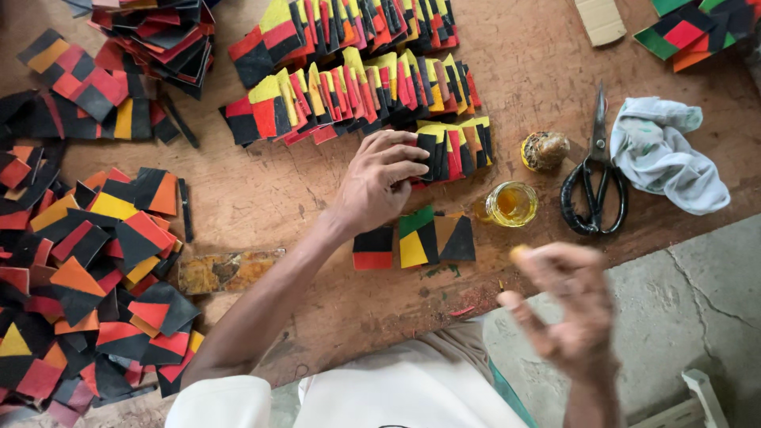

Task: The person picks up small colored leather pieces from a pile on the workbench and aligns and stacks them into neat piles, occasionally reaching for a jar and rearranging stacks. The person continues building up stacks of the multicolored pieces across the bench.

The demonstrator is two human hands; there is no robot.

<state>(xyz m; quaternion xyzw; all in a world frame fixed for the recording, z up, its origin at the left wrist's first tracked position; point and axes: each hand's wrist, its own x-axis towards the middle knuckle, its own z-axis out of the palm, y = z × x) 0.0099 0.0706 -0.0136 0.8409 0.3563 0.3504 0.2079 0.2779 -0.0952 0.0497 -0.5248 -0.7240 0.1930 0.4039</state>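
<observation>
Nearest, lower right of frame: right hand [567, 313] raised off the board, blurred, fingers loosely curled, a yellowish dab on one fingertip [519, 254] – prob. glue. Holds nothing that I can make out.

Lower left: loose heap of cut squares [87, 277], red/black/orange/yellow, overlapping, too many to count. Looks like unsorted stock kept within reach.

Centre: left hand [380, 184] stretched fwd, fingers bent and pressed onto the end of a short row of squares [456, 147], seemingly steadying or squaring them up. Just below the hand, 3 flat squares [414, 238] side by side on the wooden board [261, 198], apart from the rows.

Right of centre: 1 small glass jar [511, 204] w/ amber liquid, open, near the right hand, likely for dipping. Beside it 1 round lid or ball [544, 150], crusted; can't tell which. Then 1 pair of black scissors [594, 186], closed, and 1 crumpled white rag [666, 150].

Far, top centre: 2 long rows of squares [349, 59] stood on edge, shingled. Upper left: another stack [158, 36]. Upper right corner: a few more [690, 32], plus 1 cardboard strip [600, 20].
</observation>
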